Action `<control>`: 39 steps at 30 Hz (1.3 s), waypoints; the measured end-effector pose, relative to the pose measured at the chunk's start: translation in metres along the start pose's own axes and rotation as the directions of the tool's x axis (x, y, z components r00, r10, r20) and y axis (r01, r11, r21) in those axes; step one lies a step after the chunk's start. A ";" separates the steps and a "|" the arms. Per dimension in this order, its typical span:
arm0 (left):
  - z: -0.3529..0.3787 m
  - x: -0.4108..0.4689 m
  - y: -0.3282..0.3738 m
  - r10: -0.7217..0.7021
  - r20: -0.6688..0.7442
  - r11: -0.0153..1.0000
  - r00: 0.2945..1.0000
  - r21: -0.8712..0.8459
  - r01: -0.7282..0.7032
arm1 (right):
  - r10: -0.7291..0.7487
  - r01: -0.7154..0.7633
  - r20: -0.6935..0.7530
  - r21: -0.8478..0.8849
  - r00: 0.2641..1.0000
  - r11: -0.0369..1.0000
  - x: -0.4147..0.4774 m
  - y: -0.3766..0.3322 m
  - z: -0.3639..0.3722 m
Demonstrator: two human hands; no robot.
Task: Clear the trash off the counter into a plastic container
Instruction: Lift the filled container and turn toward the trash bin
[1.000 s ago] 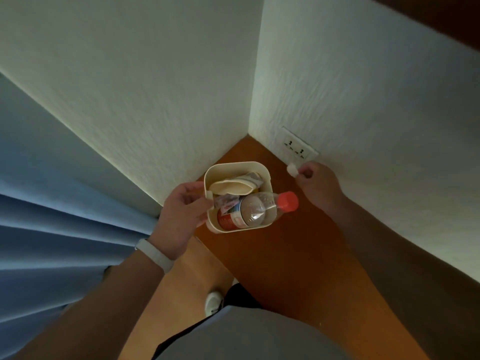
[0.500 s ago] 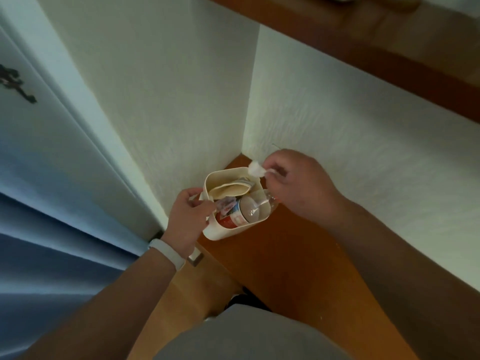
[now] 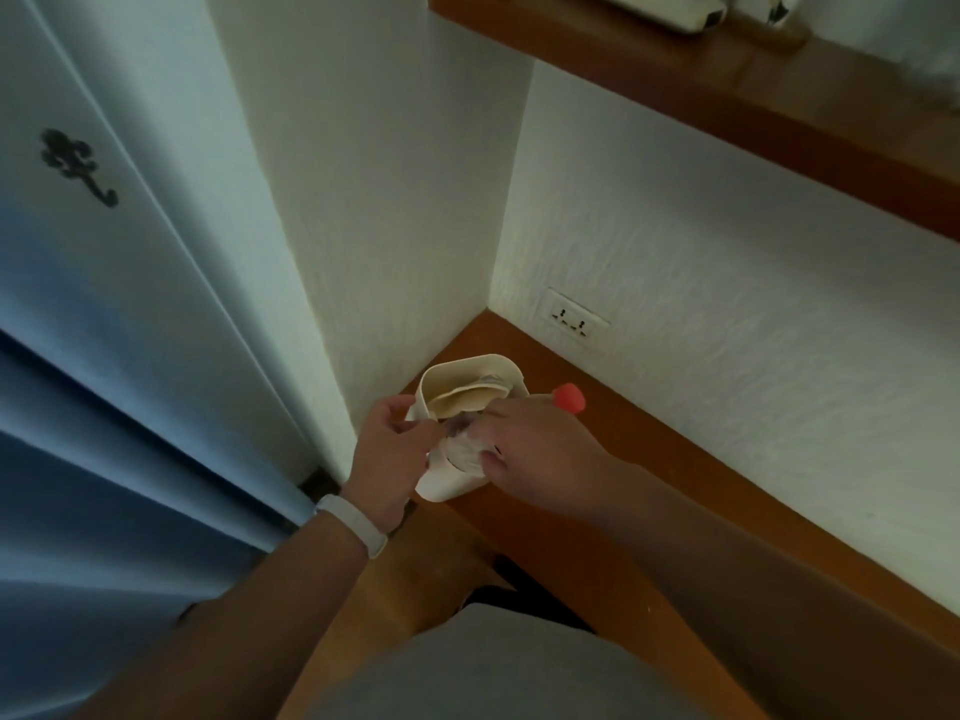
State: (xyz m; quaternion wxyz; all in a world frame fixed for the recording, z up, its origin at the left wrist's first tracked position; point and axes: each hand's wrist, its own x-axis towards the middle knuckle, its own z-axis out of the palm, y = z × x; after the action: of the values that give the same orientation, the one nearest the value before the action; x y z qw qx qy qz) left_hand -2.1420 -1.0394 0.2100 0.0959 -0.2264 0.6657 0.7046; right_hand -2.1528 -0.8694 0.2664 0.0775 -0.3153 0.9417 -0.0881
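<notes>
A cream plastic container [image 3: 470, 367] stands at the counter's [image 3: 613, 511] left end, in the corner of the walls. It holds a beige paper piece [image 3: 467, 400] and a clear plastic bottle [image 3: 460, 449] whose red cap [image 3: 569, 396] sticks out over the right rim. My left hand [image 3: 389, 459] grips the container's left rim. Reaching over the container's front, my right hand [image 3: 540, 449] has its fingers wrapped around the bottle's body. The small white scrap is hidden.
A wall outlet [image 3: 574, 320] sits just above the counter behind the container. A wooden shelf [image 3: 727, 90] runs overhead on the right. A blue curtain [image 3: 104, 485] hangs at the left, below a dark wall hook [image 3: 78, 163].
My right hand carried a small white scrap from near the outlet to the container and now rests on the bottle. The scrap is no longer visible. The camera has tilted up.
</notes>
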 end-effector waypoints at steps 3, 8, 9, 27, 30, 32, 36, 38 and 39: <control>-0.002 -0.003 -0.006 -0.022 0.009 0.999 1.000 -0.026 0.022 | -0.005 0.007 -0.063 0.045 0.998 0.999 -0.013 -0.010 -0.004; 0.001 -0.005 -0.008 -0.072 0.064 0.992 0.995 -0.100 0.078 | 0.194 -0.174 -0.110 0.165 0.975 0.971 -0.047 -0.014 0.000; 0.002 -0.004 -0.008 -0.081 0.078 0.990 0.994 -0.108 0.089 | 0.257 -0.236 -0.107 0.182 0.960 0.955 -0.054 -0.011 0.003; 0.103 -0.033 -0.010 -0.129 0.389 0.980 0.912 -0.088 0.176 | 0.808 -0.477 -0.004 0.806 0.589 0.351 -0.159 0.036 0.038; 0.134 -0.046 -0.014 -0.131 0.425 0.984 0.896 -0.052 0.169 | 0.854 -0.461 -0.018 0.836 0.521 0.299 -0.189 0.050 0.041; 0.156 -0.057 -0.018 -0.134 0.443 0.986 0.887 -0.029 0.163 | 0.871 -0.446 -0.021 0.853 0.491 0.272 -0.211 0.058 0.041; 0.207 -0.087 -0.030 -0.145 0.483 0.987 0.864 0.015 0.158 | 0.892 -0.369 -0.042 0.901 0.450 0.229 -0.266 0.078 0.041; 0.235 -0.105 -0.038 -0.152 0.504 0.987 0.850 0.026 0.161 | 0.903 -0.349 -0.059 0.910 0.426 0.224 -0.299 0.089 0.040; 0.249 -0.116 -0.041 -0.155 0.513 0.986 0.844 0.033 0.161 | 0.905 -0.335 -0.063 0.917 0.421 0.219 -0.316 0.096 0.039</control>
State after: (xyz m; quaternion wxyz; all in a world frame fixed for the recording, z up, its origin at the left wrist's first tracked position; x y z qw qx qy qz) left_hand -2.0699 -0.7717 0.2274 0.3261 -0.0851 0.5909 0.7330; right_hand -1.9513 -0.6072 0.2363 -0.0638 0.2470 0.7937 -0.5523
